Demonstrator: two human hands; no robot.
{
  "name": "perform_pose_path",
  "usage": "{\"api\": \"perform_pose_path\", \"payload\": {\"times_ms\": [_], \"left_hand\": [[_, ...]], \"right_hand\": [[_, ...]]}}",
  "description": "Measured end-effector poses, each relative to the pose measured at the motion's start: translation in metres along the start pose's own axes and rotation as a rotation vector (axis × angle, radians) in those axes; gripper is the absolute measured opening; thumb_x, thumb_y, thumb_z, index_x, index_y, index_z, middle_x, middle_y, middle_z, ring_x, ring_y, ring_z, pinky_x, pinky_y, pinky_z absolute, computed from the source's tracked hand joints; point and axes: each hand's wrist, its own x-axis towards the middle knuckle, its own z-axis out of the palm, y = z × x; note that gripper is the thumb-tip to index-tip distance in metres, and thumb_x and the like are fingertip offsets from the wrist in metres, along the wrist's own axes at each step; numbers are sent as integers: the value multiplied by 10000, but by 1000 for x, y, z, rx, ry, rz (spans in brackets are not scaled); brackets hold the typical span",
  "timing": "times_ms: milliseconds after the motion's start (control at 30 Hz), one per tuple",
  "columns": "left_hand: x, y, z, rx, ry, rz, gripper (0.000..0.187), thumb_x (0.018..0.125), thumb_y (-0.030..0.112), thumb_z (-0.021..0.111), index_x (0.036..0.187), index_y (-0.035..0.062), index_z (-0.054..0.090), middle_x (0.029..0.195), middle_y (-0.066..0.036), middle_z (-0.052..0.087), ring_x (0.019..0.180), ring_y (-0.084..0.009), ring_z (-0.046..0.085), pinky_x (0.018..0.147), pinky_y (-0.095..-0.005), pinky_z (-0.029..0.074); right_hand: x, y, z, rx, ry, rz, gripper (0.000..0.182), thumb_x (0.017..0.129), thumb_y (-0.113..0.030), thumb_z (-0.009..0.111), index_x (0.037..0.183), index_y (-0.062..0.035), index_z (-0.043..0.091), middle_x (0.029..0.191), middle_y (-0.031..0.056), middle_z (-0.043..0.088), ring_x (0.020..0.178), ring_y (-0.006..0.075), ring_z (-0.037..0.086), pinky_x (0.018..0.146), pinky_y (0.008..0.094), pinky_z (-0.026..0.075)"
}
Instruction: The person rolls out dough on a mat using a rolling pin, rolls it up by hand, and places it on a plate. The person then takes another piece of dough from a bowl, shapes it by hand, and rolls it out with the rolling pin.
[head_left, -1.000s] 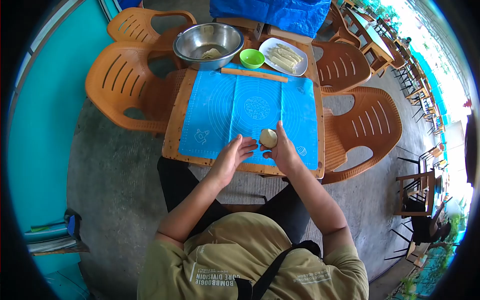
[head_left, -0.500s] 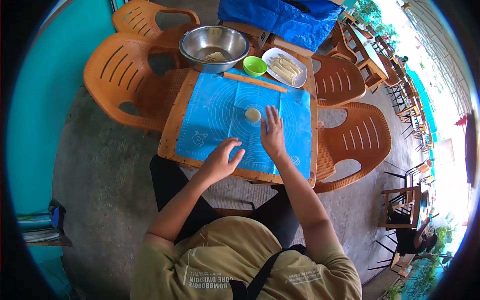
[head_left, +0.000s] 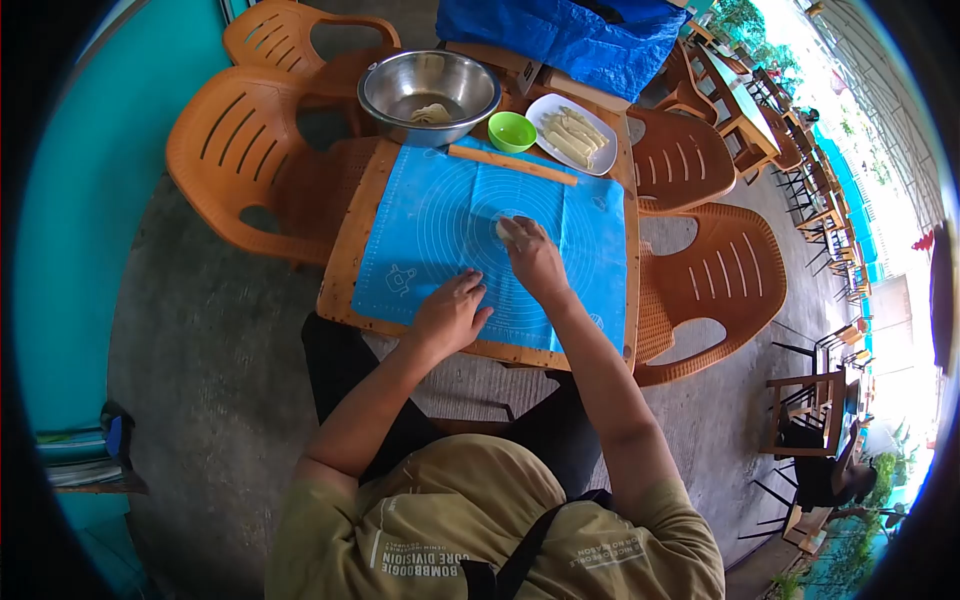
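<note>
A small round piece of dough (head_left: pixel 503 230) lies on the blue mat (head_left: pixel 440 215), mostly covered by my right hand (head_left: pixel 536 258). The fingers of that hand are bent together over the dough at its right side. My left hand (head_left: pixel 447 314) rests on the mat nearer to me, holding nothing, its thumb apart from the fingers. Beyond both hands, a wooden rolling pin (head_left: pixel 512 165) lies across the mat's far part.
Along the table's far side stand a steel bowl (head_left: pixel 376 112) with dough in it, a green bowl (head_left: pixel 511 132) and a white plate (head_left: pixel 606 158) of pale rolled pieces. A blue bag (head_left: pixel 570 45) is behind them. Orange chairs (head_left: pixel 235 150) flank the table; a person (head_left: pixel 825 480) sits far right.
My right hand has moved left onto the dough, and its fingers have closed in. My left hand has shifted slightly and lowered onto the mat.
</note>
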Motion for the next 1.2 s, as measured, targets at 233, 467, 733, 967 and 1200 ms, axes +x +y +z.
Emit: {"api": "perform_pose_path", "payload": {"times_ms": [233,467,733,967,1200], "left_hand": [[-1,0,-2,43,-93,-16,504,1078,363,604,1320,-73,675,1510,-219,602,1467,-333,522,1234,-433,420],[0,4,-4,41,-119,-48,520,1087,373,592,1348,-70,671,1542,-220,576,1503,-325,483,1269,-438,374],[-3,-1,-3,86,-113,-14,501,1085,386,594,1359,-24,684,1556,-166,580,1502,-282,488,1240,-414,416],[0,4,-7,107,-149,-47,495,1084,384,596,1350,-23,690,1553,-162,584,1497,-291,495,1237,-412,421],[-4,-3,2,87,-126,-6,517,1088,378,585,1364,-51,669,1582,-202,541,1517,-318,463,1263,-428,386]], "right_hand": [[22,17,-33,1136,211,742,445,1167,-322,419,1276,51,634,1082,191,751,822,230,754,727,331,587],[29,-19,-79,1036,245,457,479,1182,-399,392,1212,-4,662,989,159,744,762,172,697,653,303,525],[11,-8,-40,-72,288,305,364,1103,-247,537,1355,-15,660,1259,238,690,1150,422,683,972,523,538],[-13,10,1,-235,160,-27,467,995,-160,711,1434,-17,644,1412,232,633,1302,421,601,1062,503,519],[20,32,-25,310,223,429,418,936,-252,818,1261,-12,712,1111,202,712,1005,312,691,822,427,596]]}}
